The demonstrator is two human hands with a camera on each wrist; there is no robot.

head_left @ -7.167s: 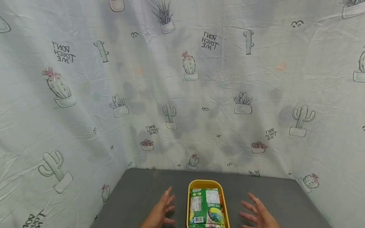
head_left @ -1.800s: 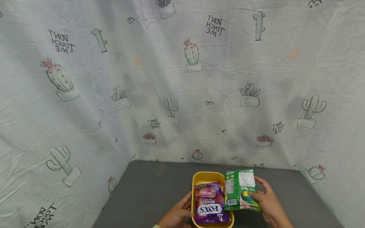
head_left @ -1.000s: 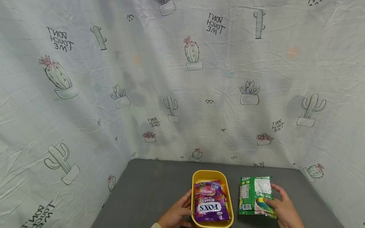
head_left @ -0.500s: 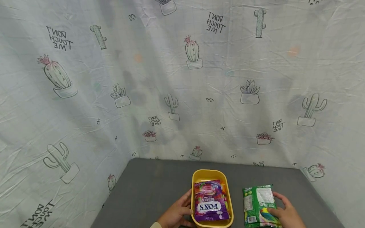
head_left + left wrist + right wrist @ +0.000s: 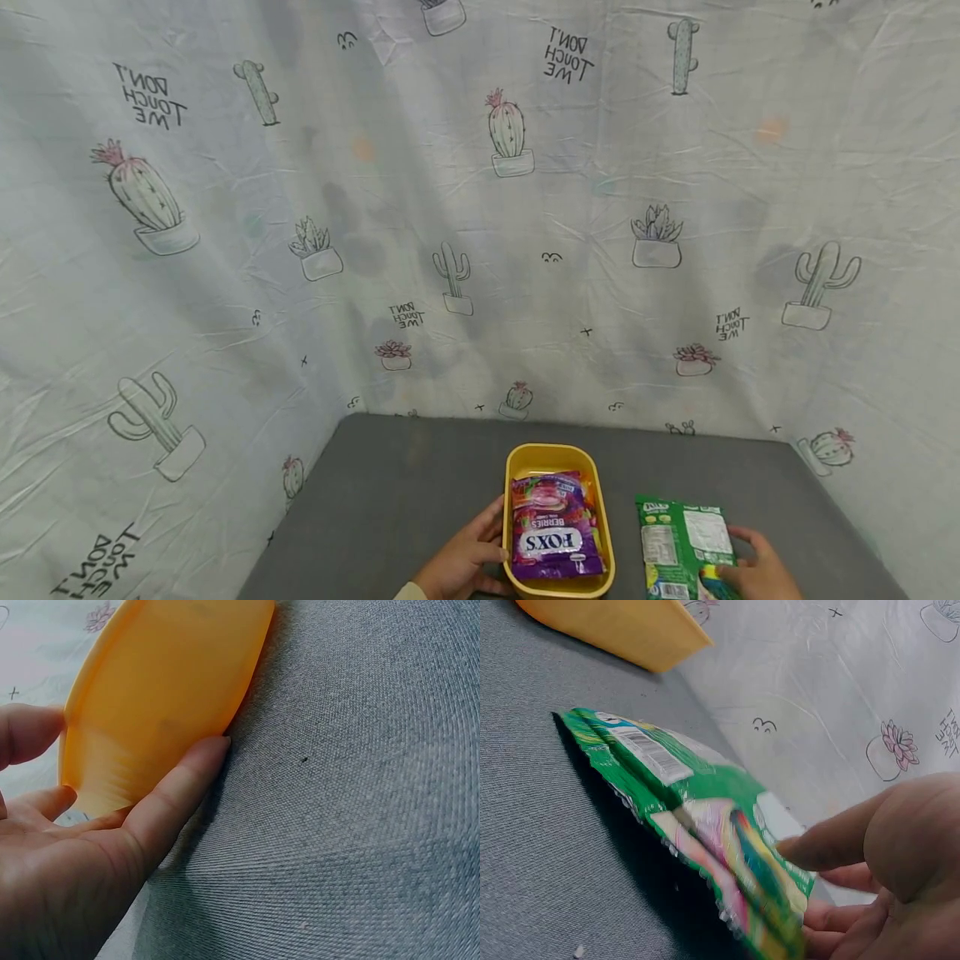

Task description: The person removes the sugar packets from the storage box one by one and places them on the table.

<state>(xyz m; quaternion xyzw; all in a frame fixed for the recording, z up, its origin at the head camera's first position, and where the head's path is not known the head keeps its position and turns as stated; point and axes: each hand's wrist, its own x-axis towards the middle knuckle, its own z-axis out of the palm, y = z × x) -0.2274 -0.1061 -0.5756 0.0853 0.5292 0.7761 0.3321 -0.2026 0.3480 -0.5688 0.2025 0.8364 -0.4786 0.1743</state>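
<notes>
My left hand (image 5: 468,557) holds a yellow plastic tray (image 5: 555,457) by its near left side. In the left wrist view, digits spread along the outside wall of the tray (image 5: 165,682) near its end. A purple Fox's Berries candy bag (image 5: 553,527) lies inside, over other colourful packaging at the right. My right hand (image 5: 763,571) pinches a green candy bag (image 5: 675,542) by its right side, to the right of the tray. The right wrist view shows the thumb on top of the bag (image 5: 720,787), which tilts low over the table with a shadow beneath.
A grey cloth-covered table (image 5: 405,483) carries everything. White curtains (image 5: 585,167) with printed cacti stand behind and at both sides. In the right wrist view, the tray's end (image 5: 622,630) shows beyond the green bag.
The green bag was on top in the tray; my right hand has lifted it out, carried it right and lowered it toward the table. My left hand has come to hold the tray.
</notes>
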